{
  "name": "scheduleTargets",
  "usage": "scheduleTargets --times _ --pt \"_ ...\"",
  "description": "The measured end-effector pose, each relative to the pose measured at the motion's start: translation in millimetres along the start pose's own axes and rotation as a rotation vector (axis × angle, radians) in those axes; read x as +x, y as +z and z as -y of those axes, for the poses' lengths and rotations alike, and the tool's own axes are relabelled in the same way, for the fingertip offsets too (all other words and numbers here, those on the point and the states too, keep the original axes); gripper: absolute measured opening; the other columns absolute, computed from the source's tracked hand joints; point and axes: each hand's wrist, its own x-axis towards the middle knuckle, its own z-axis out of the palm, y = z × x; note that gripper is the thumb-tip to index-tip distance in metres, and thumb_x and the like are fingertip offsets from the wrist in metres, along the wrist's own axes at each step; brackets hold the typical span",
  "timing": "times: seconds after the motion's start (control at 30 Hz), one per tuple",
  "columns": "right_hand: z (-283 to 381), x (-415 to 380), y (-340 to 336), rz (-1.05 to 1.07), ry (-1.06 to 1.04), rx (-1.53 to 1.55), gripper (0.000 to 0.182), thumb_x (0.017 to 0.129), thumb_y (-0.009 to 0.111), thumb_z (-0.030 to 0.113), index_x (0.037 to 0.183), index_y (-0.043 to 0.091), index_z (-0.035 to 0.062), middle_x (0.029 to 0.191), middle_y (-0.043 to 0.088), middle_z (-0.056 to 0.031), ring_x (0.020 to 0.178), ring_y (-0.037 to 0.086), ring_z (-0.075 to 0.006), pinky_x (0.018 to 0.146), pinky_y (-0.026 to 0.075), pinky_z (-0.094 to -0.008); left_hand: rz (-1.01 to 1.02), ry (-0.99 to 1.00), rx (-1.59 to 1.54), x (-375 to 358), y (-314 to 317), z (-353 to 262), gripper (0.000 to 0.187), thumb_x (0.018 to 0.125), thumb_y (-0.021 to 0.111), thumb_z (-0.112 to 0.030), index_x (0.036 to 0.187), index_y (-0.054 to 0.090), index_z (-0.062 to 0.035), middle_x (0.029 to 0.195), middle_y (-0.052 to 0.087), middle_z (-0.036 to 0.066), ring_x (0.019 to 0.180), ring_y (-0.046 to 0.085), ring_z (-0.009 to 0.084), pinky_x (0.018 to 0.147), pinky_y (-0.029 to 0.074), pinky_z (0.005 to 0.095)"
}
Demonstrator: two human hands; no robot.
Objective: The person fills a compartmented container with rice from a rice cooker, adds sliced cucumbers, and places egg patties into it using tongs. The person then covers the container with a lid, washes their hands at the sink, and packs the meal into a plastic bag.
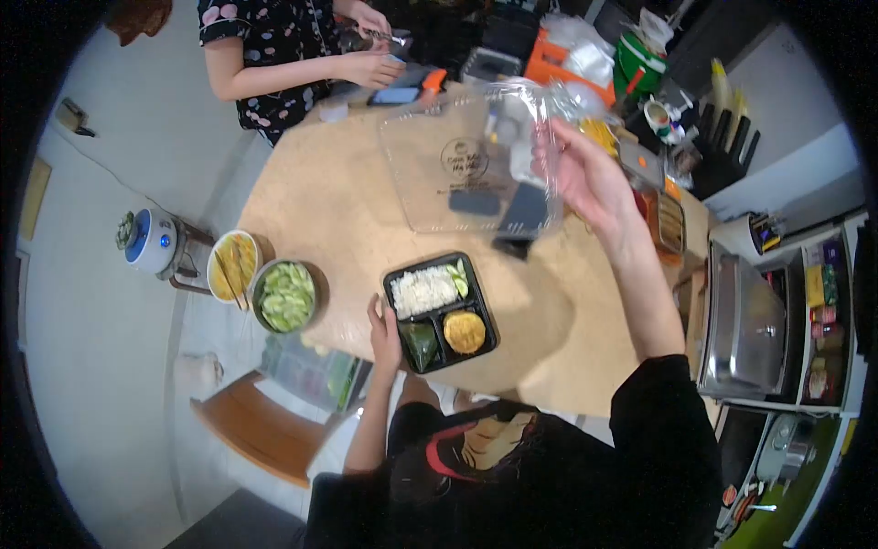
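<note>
A black compartment meal tray [441, 359] sits near the table's front edge. It holds white rice [423, 292], cucumber slices [458, 279], a round yellow egg patty [464, 332] and a green leaf-wrapped parcel [420, 345]. At its left side, my left hand [386, 340] grips the rim. My right hand [585, 174] is raised, closed on the right edge of a clear plastic lid [416, 197] with dark printing. The lid hangs tilted above the table, beyond the tray and apart from it. Some fingers of my right hand show through the plastic.
Left of the tray stand a bowl of cucumber slices [285, 296] and a bowl of yellow food with chopsticks [234, 265]. Across the wooden table [338, 183], another person's hands [370, 66] hold something small. Containers and bags crowd the back right, near a knife block [722, 137].
</note>
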Motion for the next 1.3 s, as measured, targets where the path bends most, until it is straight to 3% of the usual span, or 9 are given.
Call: scheduleTargets --times 0.03,0.07,0.1,0.13,0.17,0.3,0.37,0.7,1.3 --pt "-9.5 -25.9 -4.2 0.025 -0.005 0.015 0.020 0.093 0.054 0.016 0.103 0.060 0.0002 0.088 0.064 -0.0036 0.079 0.061 -0.0096 0.071 0.052 -0.0255 0.009 0.002 0.092 -3.9 -4.6 -9.3 0.058 0.096 0.044 -0.039 0.138 0.028 -0.0023 0.093 0.061 0.019 0.082 0.059 0.0275 0.078 0.045 0.0385" --pt "-17.0 -51.7 -8.7 0.039 0.001 0.034 0.020 0.093 0.054 0.015 0.105 0.060 -0.0003 0.090 0.065 -0.0048 0.082 0.063 -0.0111 0.073 0.053 -0.0275 0.027 -0.050 0.187 -7.2 -11.1 -21.4 0.060 0.095 0.048 -0.037 0.138 0.029 0.0006 0.096 0.058 0.019 0.083 0.055 0.0256 0.078 0.043 0.0384" --pt "-25.0 -73.5 -12.9 0.009 0.002 -0.035 0.020 0.091 0.056 0.014 0.104 0.060 -0.0015 0.089 0.065 -0.0069 0.079 0.065 -0.0138 0.072 0.056 -0.0289 -0.100 0.103 0.283 1.7 -15.8 10.1 0.058 0.095 0.050 -0.033 0.137 0.032 0.0027 0.110 0.054 0.022 0.098 0.053 0.0264 0.086 0.042 0.0364" --pt "-32.6 -91.8 -14.2 -0.010 0.019 -0.021 0.020 0.091 0.056 0.014 0.104 0.060 -0.0015 0.089 0.065 -0.0069 0.079 0.065 -0.0138 0.072 0.056 -0.0289 -0.256 0.313 0.311 -12.8 -14.0 -44.2 0.054 0.095 0.050 -0.028 0.136 0.034 0.0035 0.120 0.049 0.023 0.112 0.048 0.0277 0.095 0.038 0.0366" --pt "-41.4 -110.4 -13.7 -0.024 -0.005 -0.082 0.019 0.091 0.057 0.012 0.103 0.061 -0.0015 0.087 0.065 -0.0076 0.077 0.065 -0.0144 0.071 0.056 -0.0293 -0.220 0.373 0.184 -21.6 -11.1 -83.5 0.051 0.096 0.048 -0.023 0.137 0.032 0.0008 0.123 0.050 0.022 0.116 0.048 0.0286 0.097 0.039 0.0369" --pt "-66.7 -158.2 -5.8 -0.057 -0.060 -0.134 0.013 0.087 0.061 0.007 0.097 0.062 -0.0010 0.085 0.066 -0.0097 0.075 0.066 -0.0154 0.068 0.058 -0.0301 0.378 0.415 -0.391 -90.6 27.1 -243.0 0.071 0.087 0.059 -0.004 0.144 0.016 -0.0081 0.121 0.055 0.018 0.108 0.055 0.0218 0.087 0.047 0.0318" --pt "-66.1 -171.2 5.7 -0.087 -0.123 -0.171 0.012 0.086 0.064 0.005 0.095 0.062 -0.0016 0.086 0.067 -0.0112 0.075 0.066 -0.0147 0.067 0.057 -0.0279 0.497 0.472 -0.239 -108.0 40.4 -263.9 0.086 0.078 0.070 -0.002 0.144 0.015 -0.0087 0.117 0.057 0.017 0.108 0.057 0.0219 0.079 0.052 0.0301" --pt "-40.3 -210.1 37.6 -0.116 -0.347 -0.194 0.014 0.084 0.063 -0.003 0.096 0.060 -0.0081 0.087 0.066 -0.0137 0.076 0.067 -0.0159 0.069 0.057 -0.0246 0.652 0.465 -0.425 -127.3 44.9 -281.7 0.085 0.077 0.068 0.006 0.143 0.017 -0.0056 0.121 0.054 0.023 0.113 0.055 0.0255 0.085 0.055 0.0347" --pt "-54.7 -212.7 55.8 -0.271 -0.413 -0.377 0.014 0.085 0.061 -0.003 0.099 0.062 -0.0073 0.086 0.066 -0.0119 0.073 0.065 -0.0148 0.068 0.057 -0.0262 0.693 0.385 -0.567 -119.5 31.9 -267.8 0.081 0.077 0.066 0.007 0.142 0.020 -0.0057 0.122 0.054 0.020 0.112 0.055 0.0245 0.085 0.055 0.0340"
